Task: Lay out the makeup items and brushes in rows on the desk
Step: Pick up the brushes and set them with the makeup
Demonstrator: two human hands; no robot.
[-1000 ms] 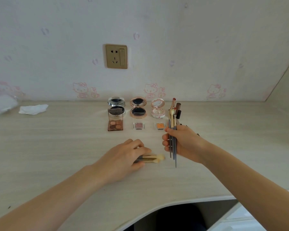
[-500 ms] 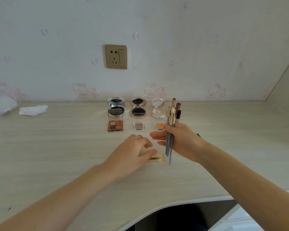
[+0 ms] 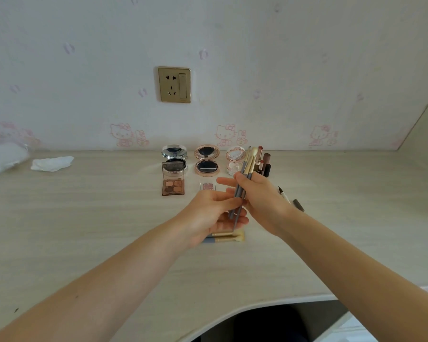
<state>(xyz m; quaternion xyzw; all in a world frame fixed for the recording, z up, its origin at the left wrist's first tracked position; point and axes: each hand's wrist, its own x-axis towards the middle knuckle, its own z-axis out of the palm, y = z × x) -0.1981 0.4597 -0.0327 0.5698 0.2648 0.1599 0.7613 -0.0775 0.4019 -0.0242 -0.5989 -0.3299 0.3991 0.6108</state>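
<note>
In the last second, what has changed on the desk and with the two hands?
The left hand let go of the two brushes on the desk, rose, and now pinches a brush from the bundle in the right hand. The right hand keeps gripping the bundle. The compacts and palette stayed.

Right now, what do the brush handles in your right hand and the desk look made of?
Brushes in the right hand: matte grey-blue handles, likely painted wood or plastic, with shiny gold ferrules that look metallic and pale bristles. Desk: pale wood-grain surface with an even, low sheen, probably laminate rather than solid wood.
</note>
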